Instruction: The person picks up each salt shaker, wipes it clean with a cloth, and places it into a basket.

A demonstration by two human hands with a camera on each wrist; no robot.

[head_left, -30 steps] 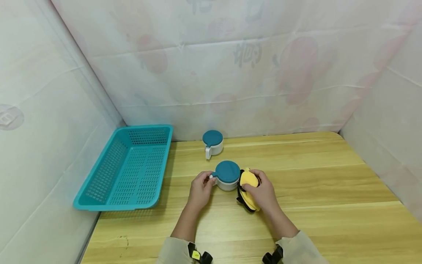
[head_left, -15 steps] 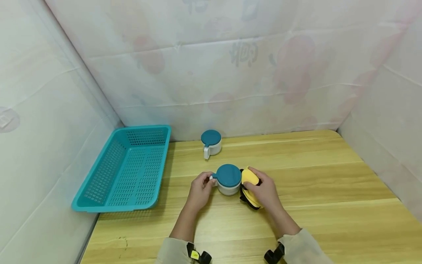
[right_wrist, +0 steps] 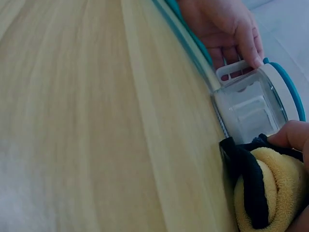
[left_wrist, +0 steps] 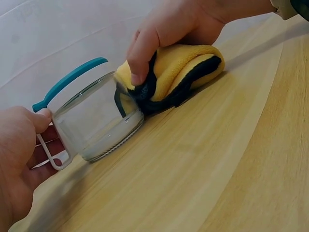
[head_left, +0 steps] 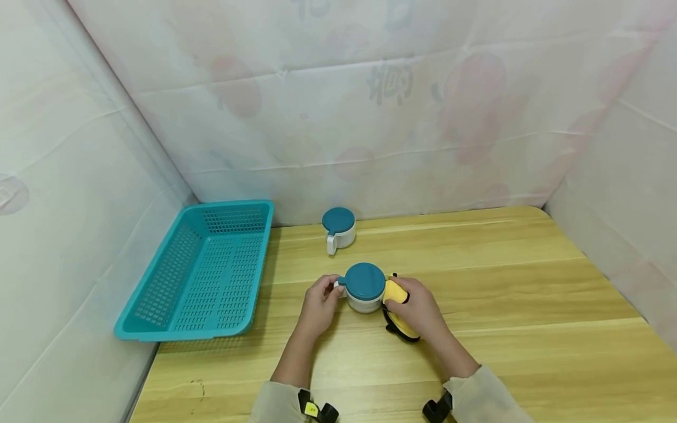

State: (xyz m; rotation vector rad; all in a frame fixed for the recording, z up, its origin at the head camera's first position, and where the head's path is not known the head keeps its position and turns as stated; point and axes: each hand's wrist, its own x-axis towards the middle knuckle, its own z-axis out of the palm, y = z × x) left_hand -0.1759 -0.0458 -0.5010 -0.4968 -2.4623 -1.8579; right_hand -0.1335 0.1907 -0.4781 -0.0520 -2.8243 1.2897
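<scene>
A clear glass seasoning jar (head_left: 365,302) with a round teal lid (head_left: 365,281) and a white handle (left_wrist: 50,153) stands on the wooden table. My left hand (head_left: 319,305) pinches its handle between thumb and fingers. On the jar's right side, my right hand (head_left: 420,308) grips a folded yellow towel (left_wrist: 186,67) with black edging and holds it against the glass. In the right wrist view, the towel (right_wrist: 280,186) touches the jar's lower wall, and the right thumb (right_wrist: 289,135) lies on its black edge. The right palm hides part of the towel.
A second jar (head_left: 345,238) with a teal lid and white handle stands behind, near the back wall. To the left is a teal perforated basket (head_left: 259,276). White printed sheets (head_left: 338,117) enclose the back and sides of the table (head_left: 502,352).
The jar has shifted slightly toward me, with my left hand still on its handle. My right hand has moved the towel a little along the jar's side.
</scene>
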